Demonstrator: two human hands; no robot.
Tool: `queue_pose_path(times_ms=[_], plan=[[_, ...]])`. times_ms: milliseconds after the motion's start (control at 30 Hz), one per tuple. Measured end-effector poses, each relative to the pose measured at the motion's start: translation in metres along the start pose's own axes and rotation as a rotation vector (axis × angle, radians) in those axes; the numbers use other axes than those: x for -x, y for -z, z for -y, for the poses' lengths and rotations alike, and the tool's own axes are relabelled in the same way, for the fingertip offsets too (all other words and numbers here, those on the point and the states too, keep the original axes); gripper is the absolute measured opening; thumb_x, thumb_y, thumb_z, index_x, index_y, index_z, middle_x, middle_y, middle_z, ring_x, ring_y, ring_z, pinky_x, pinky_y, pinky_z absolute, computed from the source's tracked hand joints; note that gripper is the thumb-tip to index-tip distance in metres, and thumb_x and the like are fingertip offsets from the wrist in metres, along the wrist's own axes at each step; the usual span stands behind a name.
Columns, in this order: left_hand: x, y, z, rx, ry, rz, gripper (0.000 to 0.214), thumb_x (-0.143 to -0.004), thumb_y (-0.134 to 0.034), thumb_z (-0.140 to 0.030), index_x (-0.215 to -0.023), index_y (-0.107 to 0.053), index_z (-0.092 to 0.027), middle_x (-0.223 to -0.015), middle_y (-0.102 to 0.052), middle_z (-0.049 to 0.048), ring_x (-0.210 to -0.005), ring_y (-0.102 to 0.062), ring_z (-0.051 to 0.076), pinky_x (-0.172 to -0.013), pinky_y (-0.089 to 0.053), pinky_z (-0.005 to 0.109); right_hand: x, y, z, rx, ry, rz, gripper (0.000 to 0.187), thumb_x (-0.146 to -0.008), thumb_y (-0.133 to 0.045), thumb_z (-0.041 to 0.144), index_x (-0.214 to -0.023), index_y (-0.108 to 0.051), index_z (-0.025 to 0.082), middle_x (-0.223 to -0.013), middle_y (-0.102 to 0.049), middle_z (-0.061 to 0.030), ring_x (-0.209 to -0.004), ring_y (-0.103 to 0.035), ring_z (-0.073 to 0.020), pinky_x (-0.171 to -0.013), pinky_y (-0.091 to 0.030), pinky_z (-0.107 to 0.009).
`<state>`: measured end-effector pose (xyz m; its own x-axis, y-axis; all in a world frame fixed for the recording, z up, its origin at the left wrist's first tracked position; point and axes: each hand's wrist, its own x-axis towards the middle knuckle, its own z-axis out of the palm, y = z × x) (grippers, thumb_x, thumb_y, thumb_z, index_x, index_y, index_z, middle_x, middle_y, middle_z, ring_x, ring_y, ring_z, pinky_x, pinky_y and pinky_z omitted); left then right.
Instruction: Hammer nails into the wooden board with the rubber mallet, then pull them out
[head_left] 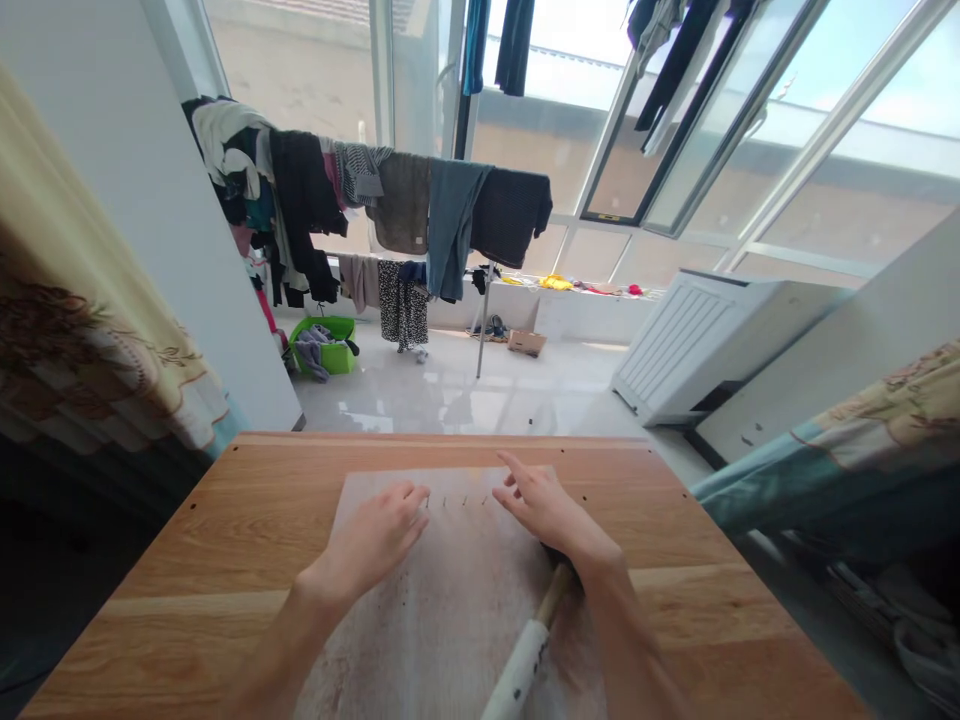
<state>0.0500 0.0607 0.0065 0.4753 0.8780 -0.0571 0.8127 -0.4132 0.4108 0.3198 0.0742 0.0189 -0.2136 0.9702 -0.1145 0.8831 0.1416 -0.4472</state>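
Observation:
Both my hands rest on a pale, stained board [450,610] lying on a wooden table [225,540]. My left hand [379,535] lies palm down with the fingers loosely curled, their tips at the left end of a short row of small nails [454,501] standing in the board. My right hand [541,505] is at the right end of that row, fingers pinched together, index finger raised. What the pinch holds is too small to see. A hammer [529,645] with a wooden handle lies under my right wrist, its head hidden.
Beyond the table's far edge is a glossy white floor with a laden clothes rack [420,215], a green laundry basket [330,345] and a white slatted cabinet [697,340]. Curtains [90,330] hang at both sides. Large windows fill the back.

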Motion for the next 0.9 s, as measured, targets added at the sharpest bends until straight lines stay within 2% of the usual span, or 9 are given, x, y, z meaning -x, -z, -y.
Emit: queue_pose_path(times_ms=[167,300,467,567,767,900], plan=[[-0.001,0.002,0.002,0.020,-0.016,0.002,0.031,-0.101,-0.045,-0.028,-0.124,-0.063,-0.020,-0.118,-0.069,0.0111,-0.109,-0.069,0.025,-0.095,-0.050,0.036,-0.005,-0.007,-0.003,0.015,0.005,0.009,0.059,-0.099,-0.051,0.035,-0.153,-0.043,0.013,-0.115,-0.075,-0.0135,-0.112,-0.065,-0.0285,-0.102,-0.038,-0.039],[-0.002,0.002,0.005,0.034,-0.015,-0.041,0.034,-0.100,-0.044,-0.027,-0.127,-0.063,-0.019,-0.120,-0.071,0.0112,-0.109,-0.069,0.026,-0.096,-0.051,0.037,-0.004,-0.006,0.000,0.031,0.009,0.019,0.059,-0.099,-0.052,0.037,-0.153,-0.043,0.014,-0.113,-0.075,-0.0127,-0.112,-0.064,-0.0291,-0.098,-0.040,-0.038],[-0.003,0.002,0.007,0.060,-0.044,-0.125,0.037,-0.098,-0.039,-0.015,-0.122,-0.066,-0.019,-0.115,-0.074,0.0106,-0.107,-0.071,0.025,-0.094,-0.052,0.036,-0.002,-0.003,0.002,0.043,0.021,0.020,0.057,-0.100,-0.051,0.037,-0.151,-0.046,0.012,-0.106,-0.077,-0.0114,-0.108,-0.065,-0.0286,-0.094,-0.041,-0.035],[-0.003,0.004,0.007,0.097,-0.072,-0.152,0.037,-0.098,-0.038,-0.013,-0.120,-0.067,-0.018,-0.111,-0.075,0.0102,-0.103,-0.072,0.024,-0.092,-0.052,0.035,-0.002,-0.001,0.004,0.053,0.026,0.010,0.055,-0.100,-0.050,0.036,-0.150,-0.047,0.012,-0.103,-0.077,-0.0105,-0.106,-0.067,-0.0282,-0.092,-0.041,-0.034],[-0.001,0.004,0.008,0.131,-0.063,-0.134,0.033,-0.098,-0.043,-0.016,-0.121,-0.067,-0.020,-0.118,-0.073,0.0096,-0.108,-0.070,0.023,-0.096,-0.051,0.035,0.001,0.000,0.008,0.084,0.024,0.006,0.047,-0.097,-0.057,0.032,-0.140,-0.056,0.013,-0.104,-0.076,-0.0121,-0.107,-0.066,-0.0294,-0.092,-0.041,-0.036],[-0.001,0.003,0.010,0.105,-0.033,-0.092,0.035,-0.096,-0.041,-0.010,-0.115,-0.069,-0.020,-0.114,-0.074,0.0104,-0.107,-0.070,0.023,-0.096,-0.051,0.036,0.000,-0.002,0.008,0.108,0.017,0.009,0.038,-0.094,-0.060,0.022,-0.132,-0.059,0.015,-0.106,-0.076,-0.0112,-0.108,-0.065,-0.0271,-0.093,-0.040,-0.034]])
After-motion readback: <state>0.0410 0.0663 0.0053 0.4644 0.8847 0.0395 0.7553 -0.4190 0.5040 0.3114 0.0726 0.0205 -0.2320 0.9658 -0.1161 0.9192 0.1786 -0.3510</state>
